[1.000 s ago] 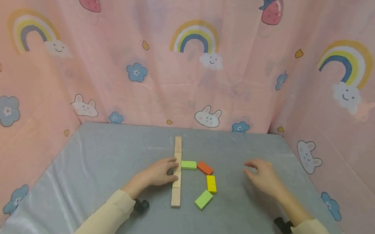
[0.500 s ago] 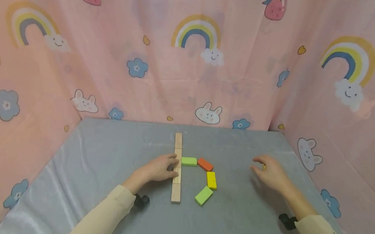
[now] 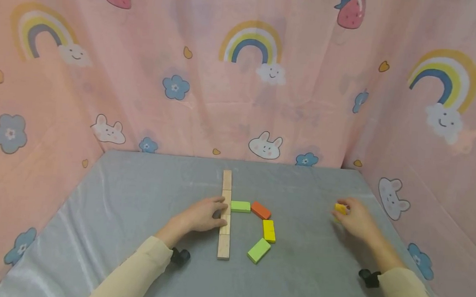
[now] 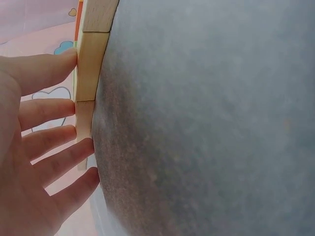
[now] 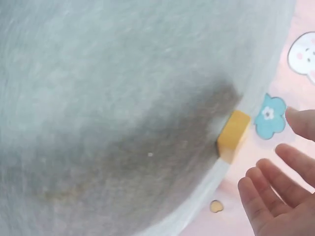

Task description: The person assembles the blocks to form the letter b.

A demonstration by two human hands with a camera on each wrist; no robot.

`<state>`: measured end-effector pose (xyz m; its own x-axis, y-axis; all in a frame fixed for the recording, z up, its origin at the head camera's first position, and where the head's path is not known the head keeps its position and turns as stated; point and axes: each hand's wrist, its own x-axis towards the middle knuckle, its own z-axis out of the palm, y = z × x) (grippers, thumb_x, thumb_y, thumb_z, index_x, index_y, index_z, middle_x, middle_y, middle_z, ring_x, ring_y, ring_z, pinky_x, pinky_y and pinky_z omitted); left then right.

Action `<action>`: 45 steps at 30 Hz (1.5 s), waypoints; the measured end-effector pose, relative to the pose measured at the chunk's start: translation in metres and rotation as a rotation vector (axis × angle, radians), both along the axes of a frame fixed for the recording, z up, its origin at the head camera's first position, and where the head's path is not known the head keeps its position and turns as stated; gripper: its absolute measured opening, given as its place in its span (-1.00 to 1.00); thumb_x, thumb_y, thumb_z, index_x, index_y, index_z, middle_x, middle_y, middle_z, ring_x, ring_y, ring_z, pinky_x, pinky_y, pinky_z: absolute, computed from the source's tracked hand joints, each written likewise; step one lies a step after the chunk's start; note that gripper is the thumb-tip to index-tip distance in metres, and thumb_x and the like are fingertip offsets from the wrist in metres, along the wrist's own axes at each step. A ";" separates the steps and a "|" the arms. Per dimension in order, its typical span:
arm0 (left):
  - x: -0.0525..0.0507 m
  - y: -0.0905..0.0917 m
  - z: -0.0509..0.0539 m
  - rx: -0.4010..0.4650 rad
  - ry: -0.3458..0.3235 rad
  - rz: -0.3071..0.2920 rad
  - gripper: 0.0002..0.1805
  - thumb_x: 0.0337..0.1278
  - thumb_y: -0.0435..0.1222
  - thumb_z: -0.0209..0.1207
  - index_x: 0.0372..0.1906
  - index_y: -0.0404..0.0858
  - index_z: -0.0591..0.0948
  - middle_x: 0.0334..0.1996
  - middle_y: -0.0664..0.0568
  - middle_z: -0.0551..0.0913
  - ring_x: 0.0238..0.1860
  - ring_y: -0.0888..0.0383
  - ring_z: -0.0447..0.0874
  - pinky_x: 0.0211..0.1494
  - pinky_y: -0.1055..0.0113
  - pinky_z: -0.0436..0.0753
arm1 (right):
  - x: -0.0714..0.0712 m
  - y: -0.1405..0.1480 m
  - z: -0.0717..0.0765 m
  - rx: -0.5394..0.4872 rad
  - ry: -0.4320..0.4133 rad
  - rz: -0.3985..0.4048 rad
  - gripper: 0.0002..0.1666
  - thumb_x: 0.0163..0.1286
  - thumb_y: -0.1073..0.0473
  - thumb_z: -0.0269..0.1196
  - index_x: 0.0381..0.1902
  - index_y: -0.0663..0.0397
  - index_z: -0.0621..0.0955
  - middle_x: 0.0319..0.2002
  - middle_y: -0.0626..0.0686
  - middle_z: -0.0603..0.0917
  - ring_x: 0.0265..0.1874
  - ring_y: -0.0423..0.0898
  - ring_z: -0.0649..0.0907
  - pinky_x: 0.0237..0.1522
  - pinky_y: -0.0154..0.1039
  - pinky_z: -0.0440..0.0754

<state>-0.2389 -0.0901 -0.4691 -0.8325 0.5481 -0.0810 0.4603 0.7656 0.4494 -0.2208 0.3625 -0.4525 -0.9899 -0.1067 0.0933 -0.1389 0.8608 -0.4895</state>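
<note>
A straight row of plain wooden blocks (image 3: 223, 246) lies end to end on the grey cloth. My left hand (image 3: 202, 214) rests its fingertips on the middle of the row, fingers fairly straight in the left wrist view. Right of the row, a light green block (image 3: 240, 206), an orange block (image 3: 261, 210), a yellow block (image 3: 269, 231) and another green block (image 3: 259, 250) form a curve. Farther right, my right hand (image 3: 357, 220) is at a yellow-orange block (image 5: 234, 136); the right wrist view shows its fingers spread and apart from that block.
Grey cloth (image 3: 157, 175) covers the table. Pink printed curtains (image 3: 199, 113) stand along its back and sides. A small black camera (image 3: 180, 256) sits at the left wrist and another black camera (image 3: 369, 278) at the right.
My right hand has moved right, and the yellow-orange block there now shows between its thumb and fingers in the head view. The left hand stays on the wooden row.
</note>
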 end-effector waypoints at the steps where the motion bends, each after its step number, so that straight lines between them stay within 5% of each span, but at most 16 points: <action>1: 0.000 0.000 0.000 0.000 0.000 -0.001 -0.38 0.35 -0.04 0.28 0.38 -0.27 0.53 0.49 -0.16 0.33 0.48 -0.18 0.29 0.48 -0.08 0.33 | -0.001 0.002 -0.001 0.005 -0.002 -0.009 -0.40 0.45 0.19 0.28 0.21 0.62 0.45 0.15 0.58 0.47 0.11 0.49 0.50 0.13 0.40 0.46; 19: 0.000 0.000 0.000 0.003 -0.001 -0.003 -0.38 0.34 -0.04 0.29 0.37 -0.29 0.53 0.49 -0.16 0.33 0.48 -0.18 0.29 0.47 -0.07 0.33 | -0.005 0.014 -0.019 0.027 -0.111 -0.105 -0.22 0.38 0.08 0.34 0.21 0.71 0.39 0.07 0.59 0.51 -0.03 0.38 0.55 0.06 0.34 0.52; 32: 0.000 0.001 0.000 0.003 -0.007 -0.002 -0.37 0.33 -0.05 0.30 0.37 -0.29 0.53 0.49 -0.17 0.34 0.48 -0.18 0.30 0.47 -0.08 0.34 | -0.005 0.011 -0.020 -0.058 -0.116 -0.154 -0.34 0.38 0.16 0.34 0.21 0.60 0.46 0.05 0.52 0.57 -0.04 0.32 0.59 0.02 0.25 0.59; 45: -0.001 0.000 -0.002 0.002 0.004 -0.001 -0.37 0.34 -0.04 0.28 0.38 -0.28 0.53 0.49 -0.15 0.34 0.48 -0.17 0.30 0.47 -0.07 0.34 | -0.008 -0.018 -0.016 -0.105 -0.150 -0.066 -0.44 0.37 0.23 0.32 0.21 0.50 0.54 0.11 0.45 0.60 0.02 0.29 0.61 0.04 0.20 0.61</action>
